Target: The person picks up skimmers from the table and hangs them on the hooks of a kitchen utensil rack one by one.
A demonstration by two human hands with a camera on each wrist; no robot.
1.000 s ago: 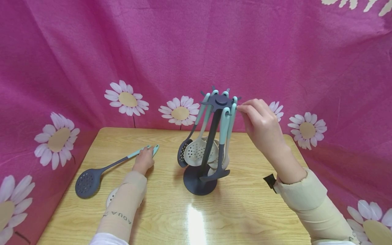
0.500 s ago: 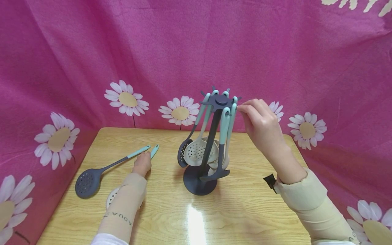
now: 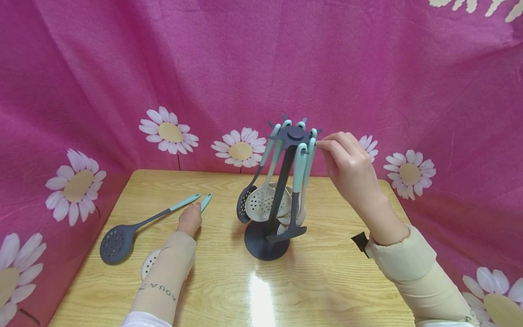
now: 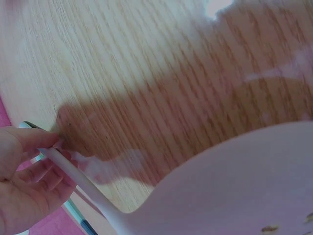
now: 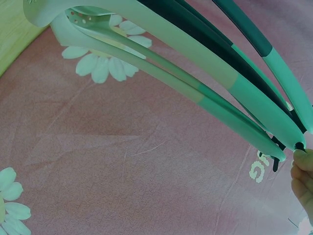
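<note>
My left hand (image 3: 189,219) pinches a beige skimmer (image 3: 149,263) between thumb and fingers, on its shaft (image 4: 73,171) just below the mint handle (image 3: 206,202). Its perforated head lies half hidden under my forearm. A utensil stand (image 3: 267,240) with a dark round base rises in the middle of the table, hung with several mint-handled utensils. At its top, my right hand (image 3: 347,163) pinches the tip of a hook, right beside the end of a hanging beige utensil's handle (image 5: 264,112). My right fingertips (image 5: 302,159) show at the edge of the right wrist view.
A dark skimmer (image 3: 116,245) with a mint handle lies on the table left of my left hand. Among the hanging utensils are a beige skimmer (image 3: 259,202) and a dark turner-like one (image 3: 290,232). Pink flowered cloth (image 3: 229,68) encloses the wooden table (image 3: 327,290).
My left hand has slipped slightly down and left along the beige skimmer, uncovering the end of the dark skimmer's handle. The right hand and stand have stayed still.
</note>
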